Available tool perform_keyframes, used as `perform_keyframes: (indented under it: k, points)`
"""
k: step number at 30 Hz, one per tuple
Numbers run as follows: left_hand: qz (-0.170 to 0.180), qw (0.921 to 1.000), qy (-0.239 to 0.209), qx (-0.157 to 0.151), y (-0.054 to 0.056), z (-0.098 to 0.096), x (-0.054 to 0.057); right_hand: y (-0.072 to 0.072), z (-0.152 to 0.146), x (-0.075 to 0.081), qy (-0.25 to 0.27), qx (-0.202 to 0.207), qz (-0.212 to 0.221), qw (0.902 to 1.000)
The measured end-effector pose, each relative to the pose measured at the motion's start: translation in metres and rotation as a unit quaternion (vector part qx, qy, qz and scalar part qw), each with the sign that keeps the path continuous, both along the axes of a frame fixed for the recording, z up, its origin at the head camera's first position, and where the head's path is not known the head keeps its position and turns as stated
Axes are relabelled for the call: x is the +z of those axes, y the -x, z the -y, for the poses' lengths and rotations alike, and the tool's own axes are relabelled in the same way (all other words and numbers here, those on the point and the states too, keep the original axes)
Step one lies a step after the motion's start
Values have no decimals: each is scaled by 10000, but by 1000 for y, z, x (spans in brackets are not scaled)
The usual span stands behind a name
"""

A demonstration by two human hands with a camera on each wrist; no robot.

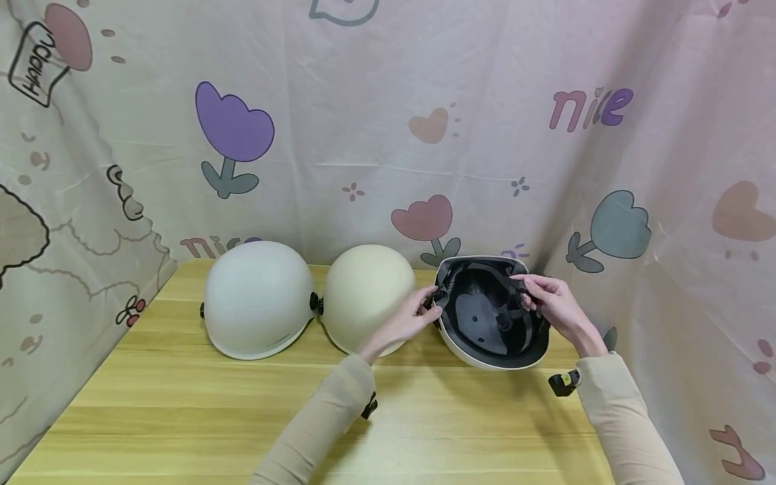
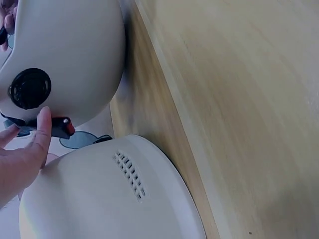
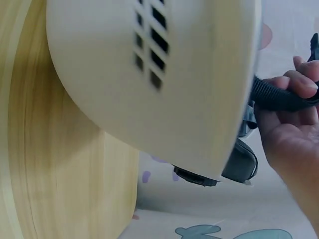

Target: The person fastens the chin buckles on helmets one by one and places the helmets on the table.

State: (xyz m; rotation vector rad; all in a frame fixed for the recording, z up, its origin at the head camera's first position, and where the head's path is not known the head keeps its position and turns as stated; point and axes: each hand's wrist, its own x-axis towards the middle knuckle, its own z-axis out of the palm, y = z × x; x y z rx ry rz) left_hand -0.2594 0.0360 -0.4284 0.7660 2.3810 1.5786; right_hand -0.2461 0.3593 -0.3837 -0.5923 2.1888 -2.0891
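Note:
An upturned helmet (image 1: 475, 316) rests on the table at the right, its black padded inside facing up. My left hand (image 1: 409, 316) is at its left rim. In the left wrist view, the fingers hold a black buckle (image 2: 61, 127) with a red part, below a round black knob (image 2: 30, 88) on the pale shell. At the opposite side, my right hand (image 1: 554, 306) grips a black chin strap (image 3: 279, 97), with the fingers curled round the webbing. Diamond-shaped vents (image 3: 158, 50) show in the shell in the right wrist view.
A cream helmet (image 1: 366, 289) stands dome up beside my left forearm, and a white helmet (image 1: 259, 296) stands left of it. Both sit on the wooden table (image 1: 182, 411). A printed curtain (image 1: 339, 121) hangs behind the table and along its sides.

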Motion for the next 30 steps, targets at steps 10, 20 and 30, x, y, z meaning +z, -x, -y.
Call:
perform_keyframes:
  k: [10, 20, 30]
  points:
    - [202, 9996, 216, 13, -3, 3, -1, -2, 7, 0, -274, -348, 138, 9989]
    - [-257, 9995, -44, -158, -6, 6, -1, -3, 12, -12, -900, -522, 60, 9946]
    - [341, 9755, -2158, 267, -4, 12, 1, -6, 16, -22, -250, -590, -48, 9979]
